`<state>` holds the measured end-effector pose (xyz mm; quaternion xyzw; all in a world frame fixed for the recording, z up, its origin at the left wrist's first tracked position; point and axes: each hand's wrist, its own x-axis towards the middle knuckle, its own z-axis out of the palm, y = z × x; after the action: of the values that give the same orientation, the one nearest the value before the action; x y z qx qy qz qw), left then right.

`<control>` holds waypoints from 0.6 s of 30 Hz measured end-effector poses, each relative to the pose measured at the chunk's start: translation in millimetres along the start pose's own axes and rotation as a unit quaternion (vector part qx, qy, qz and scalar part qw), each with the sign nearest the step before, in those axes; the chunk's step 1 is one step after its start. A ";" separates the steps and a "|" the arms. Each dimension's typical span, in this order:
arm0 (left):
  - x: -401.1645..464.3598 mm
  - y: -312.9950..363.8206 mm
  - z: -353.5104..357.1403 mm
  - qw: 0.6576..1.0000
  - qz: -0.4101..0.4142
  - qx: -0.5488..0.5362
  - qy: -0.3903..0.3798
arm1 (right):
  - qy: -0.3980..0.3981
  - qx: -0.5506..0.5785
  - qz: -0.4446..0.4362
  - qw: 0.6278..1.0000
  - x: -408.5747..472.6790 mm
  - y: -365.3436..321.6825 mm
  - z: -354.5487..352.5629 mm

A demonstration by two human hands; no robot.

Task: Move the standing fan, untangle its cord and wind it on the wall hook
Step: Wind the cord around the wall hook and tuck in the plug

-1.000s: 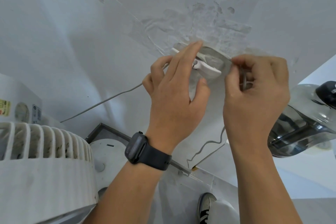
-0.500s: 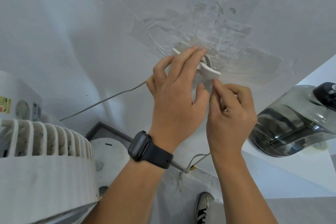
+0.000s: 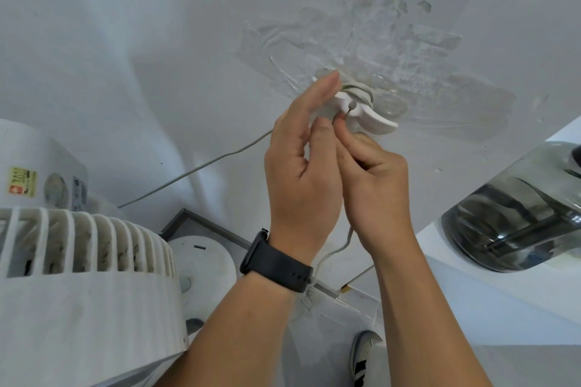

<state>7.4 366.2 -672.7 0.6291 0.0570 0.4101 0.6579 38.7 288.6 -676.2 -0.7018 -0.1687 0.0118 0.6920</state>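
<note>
A white wall hook (image 3: 366,113) sticks out from the white wall under clear tape. Turns of the grey fan cord (image 3: 358,92) lie wound around its stem. My left hand (image 3: 301,163), with a black watch on the wrist, has straight fingers resting against the hook's left side. My right hand (image 3: 371,176) is just below the hook and pinches the cord between thumb and fingertips. From there the cord runs left down the wall towards the white standing fan (image 3: 78,276), and a loose length hangs below my hands.
The fan's ribbed head fills the lower left, with its round base (image 3: 201,264) behind it. A glass kettle or jug (image 3: 515,223) stands on a white counter at the right. A shoe (image 3: 361,355) shows on the floor below.
My right hand came down from the hook's right side to just under it, carrying the cord around. More turns of cord now show on the hook. My left hand has stayed by the hook.
</note>
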 end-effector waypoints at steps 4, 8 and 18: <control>1.1 4.6 1.4 0.997 -0.014 -0.014 0.079 | -0.014 0.008 0.007 1.000 1.7 -2.2 -2.3; 6.8 -0.1 -3.8 0.980 -0.108 -0.008 0.167 | 0.001 0.028 0.017 0.999 0.3 -7.1 1.0; 2.5 5.3 -2.7 0.980 -0.190 0.038 0.036 | -0.010 0.030 0.036 0.999 -2.8 -20.3 5.6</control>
<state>4.9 369.2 -667.5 0.6162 0.2153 0.2974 0.6968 30.2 293.0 -657.3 -0.6863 -0.1501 0.0485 0.7100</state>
